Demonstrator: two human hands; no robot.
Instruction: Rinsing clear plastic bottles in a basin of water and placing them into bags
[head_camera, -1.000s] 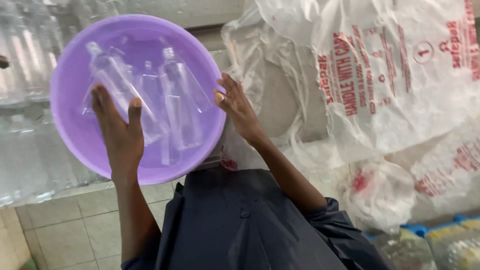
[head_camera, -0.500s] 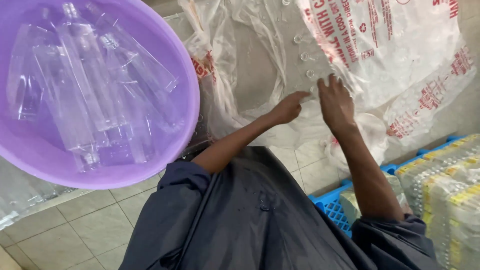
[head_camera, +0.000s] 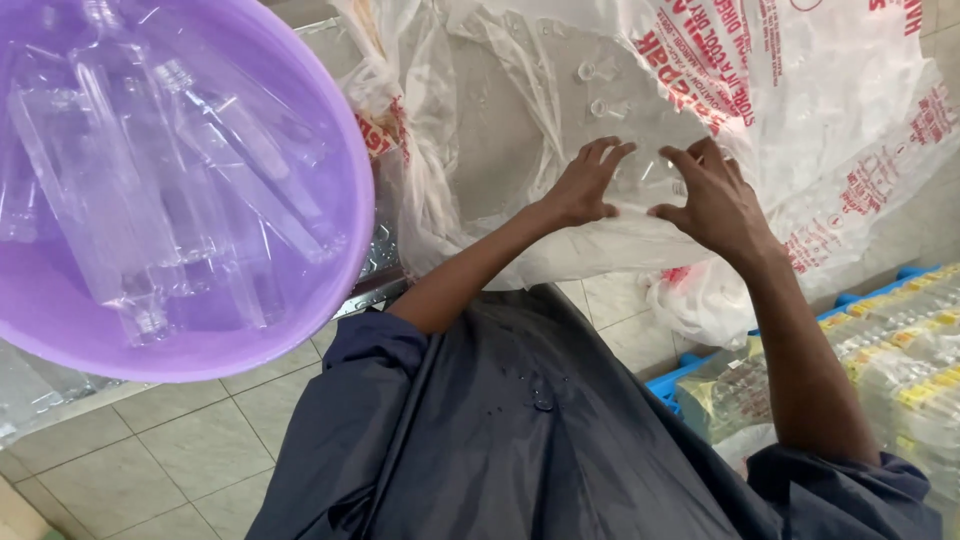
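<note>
Tiled floor (head_camera: 130, 450), pale beige squares w/ grey grout, fills the lower left of the head view; same tile shows again btwn the arms and the bags at centre right.

Head view, top left: big purple plastic basin (head_camera: 330, 250), round, tilted toward the camera, its rim cut off by the frame edge. Inside lie several clear plastic bottles (head_camera: 180, 200), empty, on their sides, necks pointing different ways, touching one another.

Centre and top right: large clear plastic bag (head_camera: 500, 150) w/ red print, crumpled, hanging or bunched just beside the basin. More clear bottles show thru the film near the top; their necks are faintly visible. A second printed bag (head_camera: 870, 170) drapes to the right of it.

Both hands are on the bag film. Left hand (head_camera: 585, 190): grip partly open, fingers spread and bent, tips pressing into the plastic. Right hand (head_camera: 715, 200): same, fingers curled, pinching or pressing the film; can't tell if a bottle is held thru it. Hands near each other, a small gap btwn them.

Bottom centre: dark navy garment (head_camera: 500, 440) of the person, sleeves at elbow and a few water drops on the front.

Lower right: blue crate (head_camera: 680, 375) edge, and shrink-wrapped packs of bottles w/ yellow caps (head_camera: 890, 360) stacked just beside the right arm.
</note>
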